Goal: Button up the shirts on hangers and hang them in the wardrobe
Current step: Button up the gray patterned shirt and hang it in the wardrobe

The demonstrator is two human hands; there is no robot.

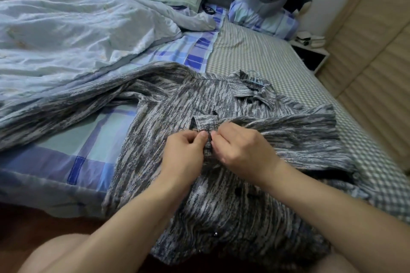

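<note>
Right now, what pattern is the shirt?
The shirt is streaky grey, white and dark blue; head view.

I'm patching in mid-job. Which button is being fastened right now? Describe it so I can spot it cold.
Start from the grey streaked shirt spread front-up across the bed, collar toward the pillows. Follow its front placket down to where the left hand and right hand meet and pinch the fabric; that is the spot. The other dark buttons lie bare, untouched by fingers.

The left hand (186, 150) and right hand (239, 150) cover the placket of the shirt (221, 210) where they pinch it, hiding any button there. The hanger (255, 82) shows only as a blurred blue bit at the collar. The quilt (66, 29) runs off the left edge.
</note>
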